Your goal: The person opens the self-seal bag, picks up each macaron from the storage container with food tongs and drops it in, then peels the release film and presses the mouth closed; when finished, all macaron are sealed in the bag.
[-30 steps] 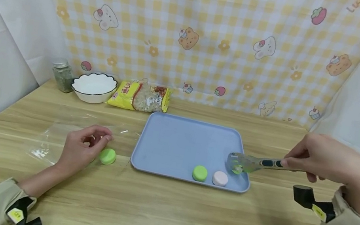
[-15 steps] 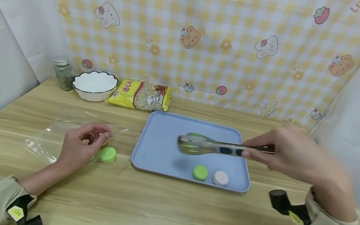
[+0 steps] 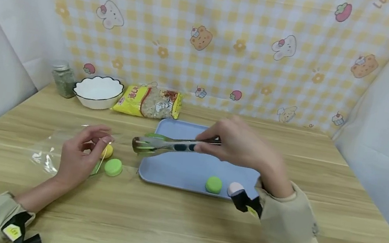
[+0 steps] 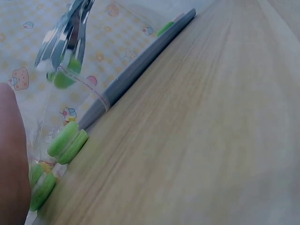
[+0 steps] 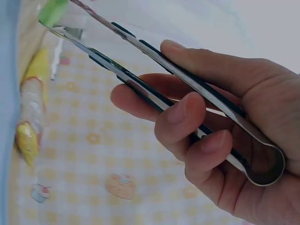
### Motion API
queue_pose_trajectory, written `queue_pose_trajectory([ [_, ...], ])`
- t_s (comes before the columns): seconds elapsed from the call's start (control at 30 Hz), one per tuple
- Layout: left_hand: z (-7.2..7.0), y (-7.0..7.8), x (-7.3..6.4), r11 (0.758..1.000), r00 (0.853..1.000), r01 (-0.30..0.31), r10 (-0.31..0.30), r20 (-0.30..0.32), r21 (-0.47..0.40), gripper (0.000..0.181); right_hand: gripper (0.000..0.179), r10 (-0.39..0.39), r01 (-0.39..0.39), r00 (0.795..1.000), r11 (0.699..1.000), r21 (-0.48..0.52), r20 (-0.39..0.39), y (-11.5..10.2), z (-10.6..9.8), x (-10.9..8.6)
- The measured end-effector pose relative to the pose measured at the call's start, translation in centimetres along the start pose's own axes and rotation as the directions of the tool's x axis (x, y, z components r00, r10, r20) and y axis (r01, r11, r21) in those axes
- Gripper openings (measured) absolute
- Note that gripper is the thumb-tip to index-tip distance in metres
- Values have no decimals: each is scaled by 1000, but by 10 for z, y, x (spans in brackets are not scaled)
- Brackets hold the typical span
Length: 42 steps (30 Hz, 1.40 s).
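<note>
My right hand (image 3: 243, 145) grips metal tongs (image 3: 190, 144) with dark grip pads, thumb on one arm and fingers curled round the other. Between the tong heads is a green macaron (image 4: 63, 77), held in the air just past the left edge of the blue tray (image 3: 170, 171). My left hand (image 3: 76, 157) pinches the edge of a clear plastic bag (image 3: 46, 152) lying on the table. By its fingers, a yellow macaron (image 3: 108, 151) and a green macaron (image 3: 113, 167) show through the film. Another green macaron (image 4: 43, 191) is partly hidden behind the left hand.
On the tray's near edge sit a green macaron (image 3: 213, 184) and a pale pink macaron (image 3: 234, 188), the latter partly covered by the wrist camera. Along the back stand a glass jar (image 3: 63, 80), a white scalloped bowl (image 3: 99, 91) and a yellow food packet (image 3: 148, 102).
My right hand has lifted the green macaron off the tray's right side with the tongs and carried it left towards the bag. The left hand stays at the bag; the yellow macaron shows more.
</note>
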<state>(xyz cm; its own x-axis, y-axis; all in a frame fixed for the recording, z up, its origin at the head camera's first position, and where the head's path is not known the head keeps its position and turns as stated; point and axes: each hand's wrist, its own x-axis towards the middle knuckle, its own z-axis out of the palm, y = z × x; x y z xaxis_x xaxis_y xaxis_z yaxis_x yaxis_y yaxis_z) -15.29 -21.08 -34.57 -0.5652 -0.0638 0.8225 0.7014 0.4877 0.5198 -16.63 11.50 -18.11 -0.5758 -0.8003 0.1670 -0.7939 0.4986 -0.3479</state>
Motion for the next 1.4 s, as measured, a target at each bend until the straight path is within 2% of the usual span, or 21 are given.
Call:
queue_pose_trajectory([
  [0.17,0,3,1,1000,1000,11,-11,-11,-12,30,15,6,-7,1000,1000,27,23,11,16,20],
  [0.3,0,2,1,1000,1000,5,-5,-17,-12,29,16,-19,17,999,998,66,32,13,26,29],
  [0.5,1,-3,-1,1000,999,7,-8,-41,-20,26,16,-79,79,997,997,11,12,7,44,43],
  [0.73,2,-3,-1,1000,999,-11,11,-52,-5,23,14,-115,115,993,993,24,6,-1,60,54],
  [1.0,-3,-4,-2,999,997,-37,38,-62,20,20,17,-204,203,979,976,-79,5,-10,75,62],
  [1.1,-3,-5,-4,999,997,-34,35,-64,17,19,16,-173,174,985,981,-87,23,-10,75,60],
  [1.2,-2,-6,-5,999,998,-35,36,-60,10,19,17,-108,111,993,991,-75,38,-6,68,55],
  [1.33,-1,-7,-4,999,998,-43,43,-51,-10,19,28,-21,21,1000,999,-26,20,0,46,40],
  [1.4,0,-6,-2,999,998,-44,43,-44,-14,19,28,-7,7,1000,1000,-10,-12,3,34,30],
])
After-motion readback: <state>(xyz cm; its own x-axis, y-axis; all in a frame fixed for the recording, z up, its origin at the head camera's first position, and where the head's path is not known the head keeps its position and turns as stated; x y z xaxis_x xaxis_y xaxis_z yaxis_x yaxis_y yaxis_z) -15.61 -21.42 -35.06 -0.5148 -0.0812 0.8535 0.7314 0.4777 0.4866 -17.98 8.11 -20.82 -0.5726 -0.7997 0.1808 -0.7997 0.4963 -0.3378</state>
